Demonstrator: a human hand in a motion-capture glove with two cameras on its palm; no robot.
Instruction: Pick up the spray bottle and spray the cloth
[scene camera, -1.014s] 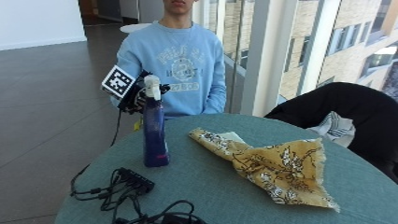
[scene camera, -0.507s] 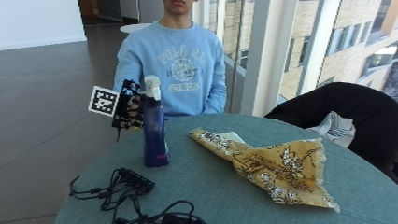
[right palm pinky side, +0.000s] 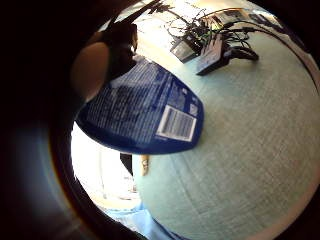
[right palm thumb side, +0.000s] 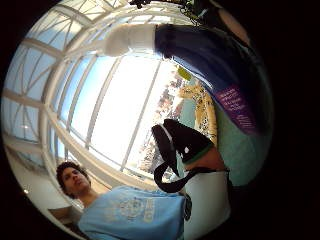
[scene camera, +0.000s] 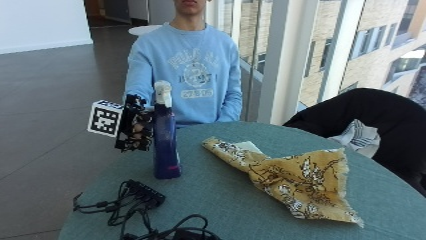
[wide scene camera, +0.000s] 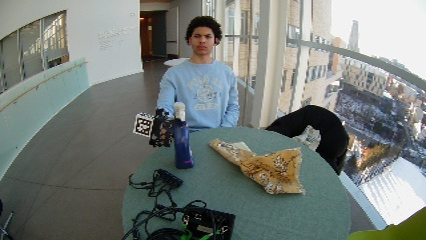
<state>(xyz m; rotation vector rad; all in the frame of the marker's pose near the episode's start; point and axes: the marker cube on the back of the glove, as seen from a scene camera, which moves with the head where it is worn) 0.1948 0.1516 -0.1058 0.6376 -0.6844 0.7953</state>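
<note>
A tall blue spray bottle (scene camera: 165, 145) with a white spray head (scene camera: 162, 92) stands upright on the round green table (scene camera: 226, 210), near its left side. My gloved right hand (scene camera: 136, 127) is at the bottle's left side, level with its upper half, close against it; no finger shows wrapped round its front. Both palm views have the bottle (right palm pinky side: 145, 110) (right palm thumb side: 215, 65) close to the palm. The yellow patterned cloth (scene camera: 293, 177) lies crumpled to the right of the bottle, apart from it. The wide view shows bottle (wide scene camera: 181, 145), hand (wide scene camera: 160, 134) and cloth (wide scene camera: 269, 167) the same way.
A tangle of black cables and a small black box (scene camera: 133, 200) lies on the table in front of the bottle, also seen as cables (right palm pinky side: 210, 40). A dark jacket (scene camera: 366, 115) hangs over a chair at the table's right. Windows run behind the person.
My gloved hand has come from behind the bottle's top round to its left side and a little lower. The bottle and the cloth have stayed where they were.
</note>
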